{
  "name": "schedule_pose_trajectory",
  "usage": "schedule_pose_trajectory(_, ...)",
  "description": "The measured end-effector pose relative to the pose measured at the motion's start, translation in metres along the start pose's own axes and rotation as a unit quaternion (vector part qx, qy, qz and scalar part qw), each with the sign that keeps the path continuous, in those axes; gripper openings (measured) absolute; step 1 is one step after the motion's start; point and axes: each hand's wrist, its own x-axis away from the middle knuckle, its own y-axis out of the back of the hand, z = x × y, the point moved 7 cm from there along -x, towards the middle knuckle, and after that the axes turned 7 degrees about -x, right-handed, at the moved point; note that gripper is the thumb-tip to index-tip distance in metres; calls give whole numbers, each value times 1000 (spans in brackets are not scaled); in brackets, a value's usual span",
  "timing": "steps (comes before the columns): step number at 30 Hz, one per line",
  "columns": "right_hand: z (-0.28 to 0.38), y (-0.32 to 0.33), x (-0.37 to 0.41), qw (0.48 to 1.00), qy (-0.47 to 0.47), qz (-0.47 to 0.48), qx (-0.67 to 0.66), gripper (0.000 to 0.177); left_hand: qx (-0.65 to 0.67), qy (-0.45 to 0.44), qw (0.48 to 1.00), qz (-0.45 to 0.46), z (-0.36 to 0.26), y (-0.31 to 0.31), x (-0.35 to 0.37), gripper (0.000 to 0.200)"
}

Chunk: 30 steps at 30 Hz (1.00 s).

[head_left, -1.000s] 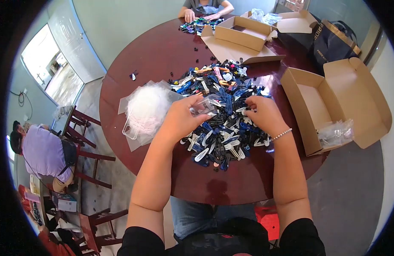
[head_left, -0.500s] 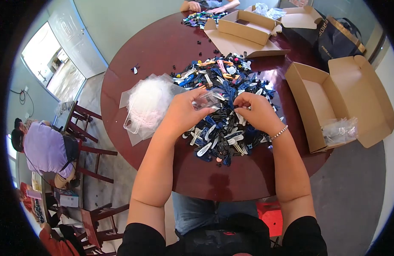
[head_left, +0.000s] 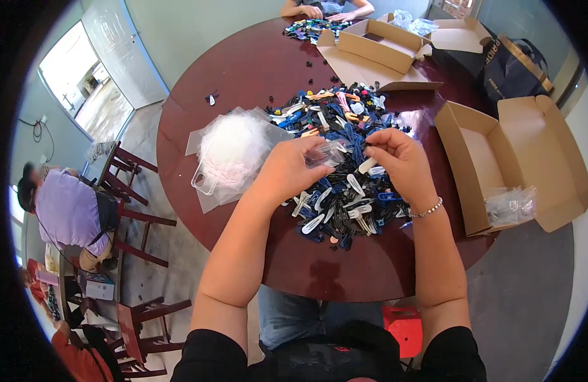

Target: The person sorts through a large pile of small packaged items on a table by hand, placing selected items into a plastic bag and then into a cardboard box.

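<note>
A large pile of hair clips [head_left: 345, 210], mostly black, navy and white, lies on the round dark red table [head_left: 211, 70]. Above the pile my left hand [head_left: 294, 167] pinches a clear plastic bag [head_left: 328, 155]. My right hand [head_left: 399, 163], with a beaded bracelet on the wrist, is closed over the pile just right of the bag; thumb and forefinger are pressed together, and whatever is between them is too small to name. A stack of clear bags [head_left: 233, 149] lies left of my left hand.
An open cardboard box [head_left: 463, 162] with plastic bags inside stands at the right. Farther back are another open box [head_left: 377, 44], a dark bag [head_left: 514, 70] and a co-worker's hands [head_left: 338, 14] by a smaller clip pile [head_left: 310, 28]. Stools and seated people are at left.
The whole view has shifted, so the table and boxes appear slightly right and lower. My right hand has turned a little, its fingers still together. My left hand keeps the bag.
</note>
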Motion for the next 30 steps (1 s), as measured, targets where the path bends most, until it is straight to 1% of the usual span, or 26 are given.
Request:
schedule_pose_trajectory(1, 3, 0, 1, 998, 8, -16, -58, 13, -1, 0, 1000, -2, -1, 0, 0, 48)
schedule_pose_trajectory(3, 6, -2, 2, 998, 24, -27, -55, 15, 12, -1, 1000, -4, -6, 2, 2, 48)
schedule_pose_trajectory(5, 20, -2, 8, 990, 92, -92, -55, 15, 4, 8, 1000, 6, -14, 4, 4, 49)
schedule_pose_trajectory(6, 26, -6, 11, 986, 118, -99, -69, 15, -4, 17, 1000, 17, -17, 4, 5, 49)
schedule_pose_trajectory(7, 27, -10, 12, 986, 119, -99, -69, 15, -4, 17, 1000, 17, -20, 5, 6, 49)
schedule_pose_trajectory(9, 41, -14, 21, 968, 220, -121, -18, 14, 41, 9, 997, 63, -25, -3, 7, 49)
schedule_pose_trajectory(10, 43, -16, 23, 968, 219, -122, -18, 14, 42, 10, 997, 65, -24, -5, 7, 49)
schedule_pose_trajectory(12, 55, -29, 31, 955, 271, -71, 97, 20, 124, 22, 987, 99, -22, -15, 8, 46)
schedule_pose_trajectory(13, 52, -31, 31, 955, 269, -72, 97, 20, 124, 23, 987, 101, -22, -16, 8, 46)
schedule_pose_trajectory(15, 49, -40, 33, 949, 293, -29, 112, 20, 131, 22, 981, 140, -22, -21, 8, 44)
schedule_pose_trajectory(16, 47, -42, 33, 956, 279, -21, 92, 20, 131, 23, 981, 141, -21, -23, 9, 44)
schedule_pose_trajectory(17, 47, -43, 33, 956, 278, -21, 92, 20, 177, 26, 974, 142, -20, -26, 9, 39)
schedule_pose_trajectory(18, 46, -42, 32, 960, 273, -22, 64, 21, 221, 29, 964, 141, -20, -27, 8, 34)
schedule_pose_trajectory(19, 45, -41, 31, 963, 267, -23, 37, 21, 222, 30, 964, 142, -20, -27, 8, 34)
schedule_pose_trajectory(20, 46, -41, 31, 963, 266, -23, 37, 21, 251, 36, 955, 151, -22, -28, 9, 33)
schedule_pose_trajectory(21, 45, -38, 29, 968, 249, -36, -5, 19, 280, 41, 946, 160, -23, -29, 10, 32)
schedule_pose_trajectory(22, 44, -35, 28, 971, 231, -49, -46, 18, 280, 42, 946, 160, -22, -29, 9, 32)
schedule_pose_trajectory(23, 44, -35, 28, 971, 230, -49, -46, 18, 307, 46, 936, 167, -22, -30, 10, 34)
schedule_pose_trajectory(24, 44, -33, 28, 969, 229, -51, -74, 20, 334, 50, 925, 173, -23, -31, 10, 35)
schedule_pose_trajectory(25, 44, -31, 27, 967, 227, -52, -102, 22, 335, 51, 925, 174, -24, -29, 10, 35)
schedule_pose_trajectory(27, 42, -24, 25, 973, 208, -57, -83, 21, 334, 95, 920, 180, -22, -26, 11, 45)
schedule_pose_trajectory(29, 42, -26, 23, 985, 175, -4, 13, 21, 327, 95, 924, 171, -21, -24, 10, 45)
schedule_pose_trajectory(30, 47, -27, 22, 981, 164, -13, 107, 15, 320, 92, 929, 162, -20, -23, 9, 45)
